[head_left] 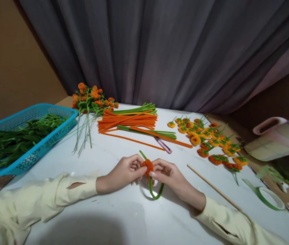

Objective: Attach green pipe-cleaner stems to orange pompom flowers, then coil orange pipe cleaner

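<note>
Just above the table's middle, both hands hold an orange pipe-cleaner flower (148,166). My left hand (131,169) pinches its left side between thumb and fingers. From the right, my right hand (167,174) closes on the flower with thumb and fingertips. A green pipe cleaner (155,196) curves below the flower in a loop toward the right hand, and a short green end sticks out above it. Beyond the hands lie a bundle of orange pipe cleaners (126,120), several green pipe cleaners (147,108) and a pink cutter-like tool (164,145).
A blue basket (35,149) with green leaves stands left. Finished stemmed flowers (93,97) lie at the back left. Several yellow and orange flower heads (206,136) spread at right, near a wooden stick (213,187), green tape (269,199) and a jug (274,139).
</note>
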Demonstrator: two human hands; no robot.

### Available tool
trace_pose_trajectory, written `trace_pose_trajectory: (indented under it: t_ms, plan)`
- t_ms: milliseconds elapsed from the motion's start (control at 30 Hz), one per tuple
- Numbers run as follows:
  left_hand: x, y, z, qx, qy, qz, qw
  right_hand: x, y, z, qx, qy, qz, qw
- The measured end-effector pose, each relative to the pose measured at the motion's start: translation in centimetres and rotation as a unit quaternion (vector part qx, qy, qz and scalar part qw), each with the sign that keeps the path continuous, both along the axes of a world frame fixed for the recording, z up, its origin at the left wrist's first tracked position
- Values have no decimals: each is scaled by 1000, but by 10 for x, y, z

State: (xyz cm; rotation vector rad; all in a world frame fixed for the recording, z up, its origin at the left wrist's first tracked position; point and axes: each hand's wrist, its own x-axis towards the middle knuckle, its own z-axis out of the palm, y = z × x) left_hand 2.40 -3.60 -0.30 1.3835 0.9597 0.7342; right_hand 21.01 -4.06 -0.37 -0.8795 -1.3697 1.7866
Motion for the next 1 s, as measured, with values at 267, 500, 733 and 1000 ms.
trace_pose_trajectory:
  t_ms: [267,500,733,1000]
  plan:
    - [-6,-2,15,37,-44,-16,998,-5,-10,11,-19,88,48,995]
    - [-5,0,30,146,20,-7,989,-5,-11,16,-18,88,64,994]
    - [-6,4,32,141,75,33,987,-7,-16,20,-36,62,59,996]
    - [-5,9,32,-49,-67,-28,996,-5,-12,20,-6,34,36,999]
